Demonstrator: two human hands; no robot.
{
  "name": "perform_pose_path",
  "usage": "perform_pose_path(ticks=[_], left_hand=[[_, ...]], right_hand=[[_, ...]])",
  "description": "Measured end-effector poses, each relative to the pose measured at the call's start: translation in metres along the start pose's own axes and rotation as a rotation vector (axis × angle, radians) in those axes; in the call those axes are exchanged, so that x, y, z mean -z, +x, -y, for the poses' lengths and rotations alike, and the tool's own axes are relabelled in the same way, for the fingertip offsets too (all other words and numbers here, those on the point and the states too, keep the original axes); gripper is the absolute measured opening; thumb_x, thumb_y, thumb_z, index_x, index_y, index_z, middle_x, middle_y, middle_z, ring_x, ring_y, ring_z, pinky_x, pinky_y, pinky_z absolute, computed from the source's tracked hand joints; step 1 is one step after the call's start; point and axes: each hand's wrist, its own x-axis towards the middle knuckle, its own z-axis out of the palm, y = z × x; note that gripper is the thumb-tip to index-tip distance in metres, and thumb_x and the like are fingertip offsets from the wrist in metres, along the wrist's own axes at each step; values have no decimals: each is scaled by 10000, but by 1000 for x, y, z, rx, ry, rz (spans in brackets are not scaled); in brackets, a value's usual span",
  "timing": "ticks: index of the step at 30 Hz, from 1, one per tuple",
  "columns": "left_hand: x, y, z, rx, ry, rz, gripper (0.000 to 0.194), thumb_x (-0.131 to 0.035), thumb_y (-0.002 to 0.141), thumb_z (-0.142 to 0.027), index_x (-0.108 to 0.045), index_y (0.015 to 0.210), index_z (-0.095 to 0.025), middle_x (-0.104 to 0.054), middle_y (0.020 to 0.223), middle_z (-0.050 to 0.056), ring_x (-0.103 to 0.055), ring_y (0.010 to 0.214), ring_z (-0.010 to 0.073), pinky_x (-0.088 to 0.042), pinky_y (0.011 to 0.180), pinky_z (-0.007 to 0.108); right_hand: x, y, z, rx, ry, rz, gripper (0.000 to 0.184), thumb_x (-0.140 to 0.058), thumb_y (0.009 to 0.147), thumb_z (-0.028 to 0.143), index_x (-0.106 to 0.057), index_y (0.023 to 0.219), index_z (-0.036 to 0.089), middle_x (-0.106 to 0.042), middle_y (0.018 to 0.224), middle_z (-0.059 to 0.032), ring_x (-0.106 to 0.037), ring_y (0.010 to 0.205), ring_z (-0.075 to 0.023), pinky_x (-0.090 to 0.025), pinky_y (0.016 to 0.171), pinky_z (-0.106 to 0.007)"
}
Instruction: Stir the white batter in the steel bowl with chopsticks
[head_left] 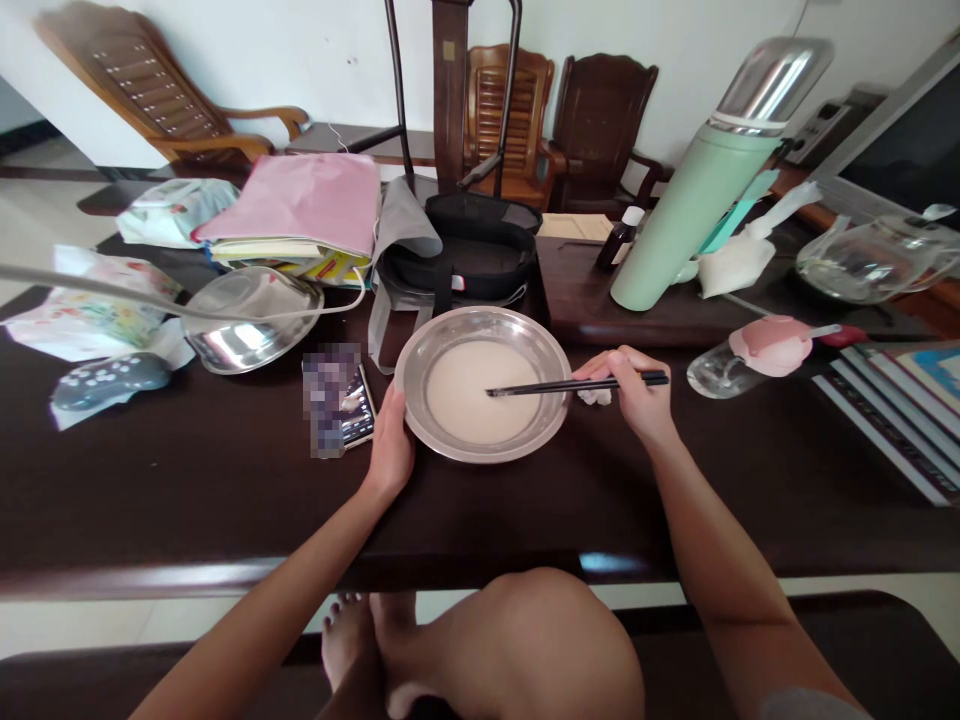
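A shallow metal bowl point(484, 455) stands on the dark wooden table, with a pale, milky liquid point(465, 385) in it. My left hand point(391, 440) grips the bowl's left side; some of its fingers are hidden behind the rim. Black chopsticks point(551, 385) are held in my right hand point(634, 395), just right of the bowl. They reach over the rim, and their tips are at the liquid near its middle. A small crumpled white thing point(595, 396), perhaps tissue, lies under the right hand's fingers. Left of my left hand lies a phone point(358, 405), partly blurred out.
A second metal bowl point(259, 345) and a game controller point(112, 380) are on the left. Behind the bowl lies a black case point(480, 240). A green thermos point(690, 215), a pink-lidded bottle point(769, 345), a glass teapot point(862, 265) and stacked books point(892, 420) are on the right.
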Motion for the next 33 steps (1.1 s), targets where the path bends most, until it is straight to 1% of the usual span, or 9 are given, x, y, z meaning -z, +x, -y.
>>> perform_pose_path(ticks=[3, 8, 12, 16, 18, 22, 25, 29, 33], left_hand=[[0, 0, 1, 5, -10, -5, 518, -499, 1061, -558, -684, 1451, -272, -680, 1517, 51, -502, 1544, 319, -329, 1336, 501], [0, 0, -2, -25, 16, -30, 499, -528, 1052, -552, -723, 1396, -248, -690, 1503, 66, -510, 1533, 332, -332, 1332, 511], [-1, -1, -4, 8, -1, -19, 506, -519, 1052, -550, -704, 1423, -260, -675, 1521, 60, -487, 1552, 334, -292, 1350, 522], [0, -1, -1, 11, 10, -6, 517, -487, 1063, -559, -679, 1457, -283, -664, 1538, 44, -462, 1573, 318, -285, 1355, 506], [0, -1, -1, 5, 21, -11, 516, -480, 1068, -555, -680, 1456, -280, -655, 1550, 46, -472, 1566, 315, -290, 1352, 497], [0, -2, -3, 3, 34, -26, 502, -498, 1062, -548, -707, 1418, -263, -656, 1549, 56, -494, 1547, 325, -311, 1342, 494], [-2, -2, -7, 7, 41, -41, 486, -524, 1047, -533, -737, 1367, -234, -663, 1539, 72, -505, 1535, 338, -313, 1340, 499], [-2, -1, -8, -9, 46, -29, 477, -530, 1046, -527, -739, 1364, -239, -669, 1533, 66, -496, 1541, 333, -305, 1344, 498], [0, -1, -3, -1, 26, -20, 502, -504, 1056, -557, -711, 1410, -268, -686, 1507, 55, -484, 1553, 328, -308, 1344, 507]], right_hand=[[0, -1, -3, -3, 51, 74, 410, -697, 997, 503, -775, 683, 252, -828, 736, -38, -789, 703, -208, -616, 670, -349], [-9, -4, -4, 11, -43, 191, 305, -740, 965, 488, -816, 765, 271, -865, 852, -31, -828, 836, -223, -649, 778, -360], [-7, -2, -2, 24, -75, 128, 310, -736, 967, 491, -817, 772, 264, -867, 869, -38, -827, 840, -223, -649, 781, -361], [1, 0, -2, 4, -4, 6, 424, -698, 989, 518, -762, 672, 243, -824, 735, -46, -784, 695, -212, -617, 655, -353], [1, -1, -3, -10, 24, 24, 443, -691, 990, 531, -752, 658, 244, -817, 717, -49, -776, 679, -214, -610, 636, -355], [-8, -4, -4, -34, -36, 125, 385, -723, 958, 541, -782, 708, 254, -847, 795, -48, -819, 797, -240, -655, 751, -391], [-13, -4, -2, -35, -85, 154, 322, -745, 937, 536, -807, 760, 273, -869, 875, -40, -833, 866, -249, -665, 810, -404], [-8, -1, 2, -20, -105, 73, 352, -737, 944, 553, -800, 749, 267, -863, 853, -42, -825, 832, -240, -659, 802, -396], [0, 2, 0, -31, -19, -10, 451, -700, 971, 572, -751, 662, 247, -829, 739, -49, -791, 702, -220, -628, 684, -368]])
